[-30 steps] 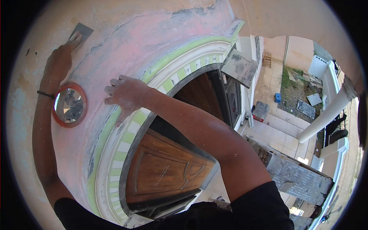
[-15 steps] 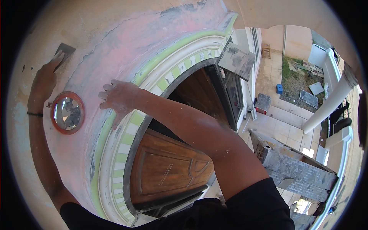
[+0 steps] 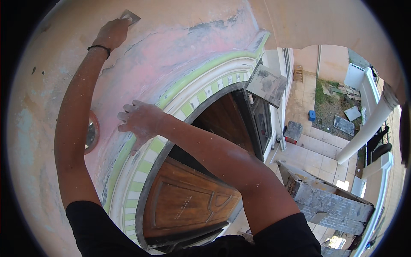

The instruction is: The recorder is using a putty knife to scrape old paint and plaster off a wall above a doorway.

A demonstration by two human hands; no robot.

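High on the plastered wall [image 3: 171, 25], my left hand [image 3: 112, 35] is closed around a flat scraper [image 3: 133, 17], its dark blade against the bare tan plaster. Below it runs the ragged edge of a pink and grey patch [image 3: 158, 51]. My right hand [image 3: 143, 121] is spread, its fingers reaching over the pink surface beside the green and white arched moulding [image 3: 171, 103]. Pale dust coats that hand. My left forearm partly covers a round, red-rimmed fixture [image 3: 95, 135] on the wall.
A carved wooden door [image 3: 184, 192] stands under the arch. At the right are a grey-smeared board [image 3: 266, 85], a stained plank structure [image 3: 329, 197], and a white column [image 3: 364, 124]. Down on the tiled floor are a blue container [image 3: 311, 115] and a red-and-grey box [image 3: 293, 131].
My left hand has swept the scraper up and to the right along the wall, and its forearm now crosses the round fixture. The right hand stays at the moulding.
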